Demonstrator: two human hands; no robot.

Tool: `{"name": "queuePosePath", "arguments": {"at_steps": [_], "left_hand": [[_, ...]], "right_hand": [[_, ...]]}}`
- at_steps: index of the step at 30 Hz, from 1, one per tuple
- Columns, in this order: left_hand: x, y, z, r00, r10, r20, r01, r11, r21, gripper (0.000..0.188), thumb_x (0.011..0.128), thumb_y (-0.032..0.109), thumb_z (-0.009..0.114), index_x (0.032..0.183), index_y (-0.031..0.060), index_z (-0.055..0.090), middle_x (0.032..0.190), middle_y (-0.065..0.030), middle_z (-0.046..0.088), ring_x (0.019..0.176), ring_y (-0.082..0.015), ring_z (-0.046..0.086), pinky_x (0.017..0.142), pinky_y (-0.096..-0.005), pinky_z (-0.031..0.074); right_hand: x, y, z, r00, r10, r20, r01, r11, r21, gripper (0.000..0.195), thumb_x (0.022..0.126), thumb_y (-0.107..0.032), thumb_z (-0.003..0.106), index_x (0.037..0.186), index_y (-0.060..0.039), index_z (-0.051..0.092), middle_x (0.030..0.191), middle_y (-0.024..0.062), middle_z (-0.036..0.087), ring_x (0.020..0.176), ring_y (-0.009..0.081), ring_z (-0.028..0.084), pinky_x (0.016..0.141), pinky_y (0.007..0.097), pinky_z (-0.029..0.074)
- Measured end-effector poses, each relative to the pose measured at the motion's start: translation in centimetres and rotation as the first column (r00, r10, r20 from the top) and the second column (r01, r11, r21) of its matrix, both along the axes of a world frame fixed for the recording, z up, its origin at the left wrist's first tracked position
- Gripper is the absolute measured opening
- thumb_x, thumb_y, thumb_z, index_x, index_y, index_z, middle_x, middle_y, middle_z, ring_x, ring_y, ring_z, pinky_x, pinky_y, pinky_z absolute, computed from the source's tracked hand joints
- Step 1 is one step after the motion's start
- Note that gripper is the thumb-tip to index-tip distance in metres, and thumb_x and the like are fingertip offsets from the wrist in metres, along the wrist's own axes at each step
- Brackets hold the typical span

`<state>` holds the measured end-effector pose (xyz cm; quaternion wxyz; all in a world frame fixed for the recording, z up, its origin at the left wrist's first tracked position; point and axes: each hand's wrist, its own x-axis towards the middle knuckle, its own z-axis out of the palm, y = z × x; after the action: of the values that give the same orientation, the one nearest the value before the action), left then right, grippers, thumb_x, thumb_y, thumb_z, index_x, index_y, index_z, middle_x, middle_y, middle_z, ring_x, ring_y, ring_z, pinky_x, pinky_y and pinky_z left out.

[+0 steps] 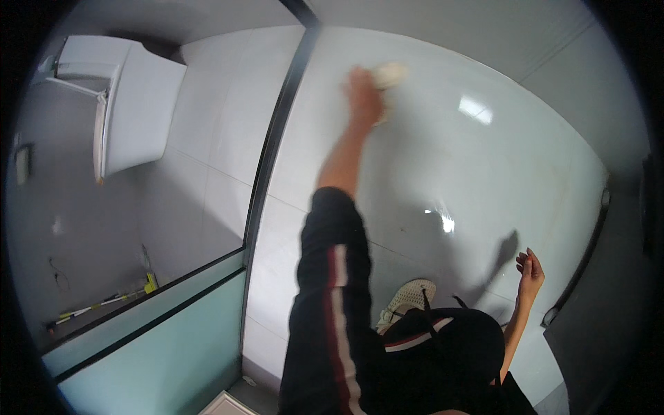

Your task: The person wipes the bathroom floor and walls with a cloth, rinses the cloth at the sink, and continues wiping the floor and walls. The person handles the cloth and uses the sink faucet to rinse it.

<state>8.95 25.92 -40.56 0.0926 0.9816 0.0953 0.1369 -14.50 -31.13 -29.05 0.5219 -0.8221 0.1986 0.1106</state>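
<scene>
My left hand (364, 98), blurred at the end of an outstretched arm in a dark striped sleeve, grips a cream-coloured thing (390, 75), probably a cloth or sponge. It is over the glossy white tiles (430, 150), near their upper part; whether it touches them is hard to tell. Off to the lower right, my right hand (529, 271) is held away from my body, with its fingers loosely bent and nothing seen in it. Its shadow falls on the tiles. A cream perforated shoe (407, 301) shows beside my dark clothing.
A dark-framed partition (267, 150) runs along the left, with a frosted lower panel (155, 342). Beyond it are a white bathroom fixture (137, 104) and a long-handled tool (104, 302) with yellow parts. A dark bar (583, 264) borders the right side.
</scene>
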Motion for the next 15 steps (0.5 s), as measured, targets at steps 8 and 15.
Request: {"name": "queuePosePath", "arguments": {"at_steps": [8, 15], "left_hand": [[-24.7, 7.6, 4.7, 0.985, -0.006, -0.171, 0.002, 1.000, -0.019, 0.064, 0.085, 0.015, 0.064, 0.145, 0.0216, 0.041, 0.148, -0.0284, 0.031, 0.136, -0.0484, 0.028, 0.111, -0.0604, 0.021], [-28.9, 1.5, 7.3, 0.959, -0.036, -0.281, 0.003, 0.993, -0.116, 0.067, 0.082, 0.020, 0.069, 0.143, 0.0137, 0.042, 0.149, -0.0277, 0.028, 0.138, -0.0474, 0.026, 0.109, -0.0613, 0.021]], "right_hand": [[-0.4, -0.3, -4.9, 0.999, 0.038, -0.022, -0.037, 0.999, 0.033, 0.035, 0.100, -0.019, 0.051, 0.124, 0.0052, 0.059, 0.109, 0.0142, 0.067, 0.096, 0.0194, 0.064, 0.082, 0.0336, 0.053], [-0.1, 3.5, -4.6, 0.998, 0.067, -0.007, -0.066, 0.993, 0.099, 0.034, 0.099, -0.019, 0.054, 0.121, 0.0063, 0.060, 0.099, 0.0113, 0.068, 0.087, 0.0165, 0.064, 0.080, 0.0309, 0.052]]}}
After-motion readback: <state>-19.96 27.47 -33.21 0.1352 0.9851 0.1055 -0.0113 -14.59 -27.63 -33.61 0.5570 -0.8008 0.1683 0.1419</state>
